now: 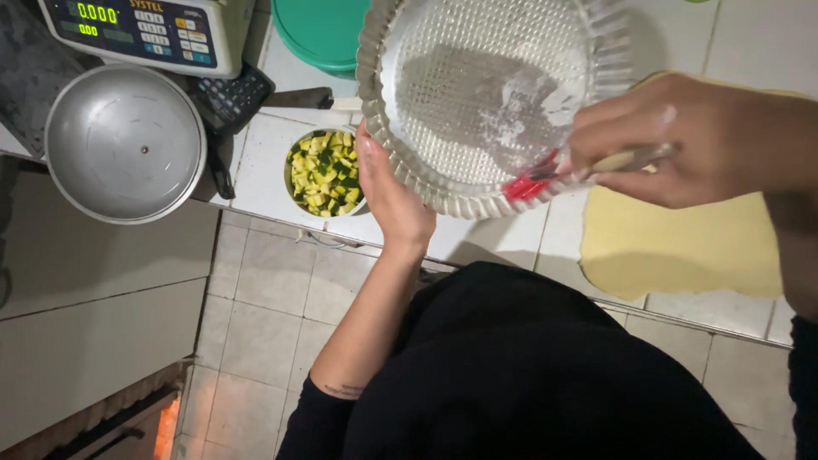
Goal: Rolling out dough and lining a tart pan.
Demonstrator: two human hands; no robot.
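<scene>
Metal, fluted and round, the tart pan point(494, 94) occupies the upper centre of the head view, tilted toward me above the white tiled counter point(281, 162). My left hand point(390, 192) grips the pan's near-left rim, fingers extended up along the fluted wall. My right hand point(699, 136) is closed around the pale handle of a pastry brush point(588, 169); its red bristle head rests against the pan's floor near the lower-right edge. A greyish smear covers part of the pan floor.

Adjacent items, same view:
- Small bowl of diced green and yellow vegetable point(325, 173), just left of my left hand, on the counter.
- Sheet of rolled yellow dough point(682, 247), flat on the counter below my right hand.
- Green round container point(322, 34), behind the pan, partly hidden by it.
- Digital scale point(149, 30) at upper left, with a grey metal weighing bowl point(126, 143) in front of it.
- Dark calculator point(232, 95) between the scale and the small bowl.
</scene>
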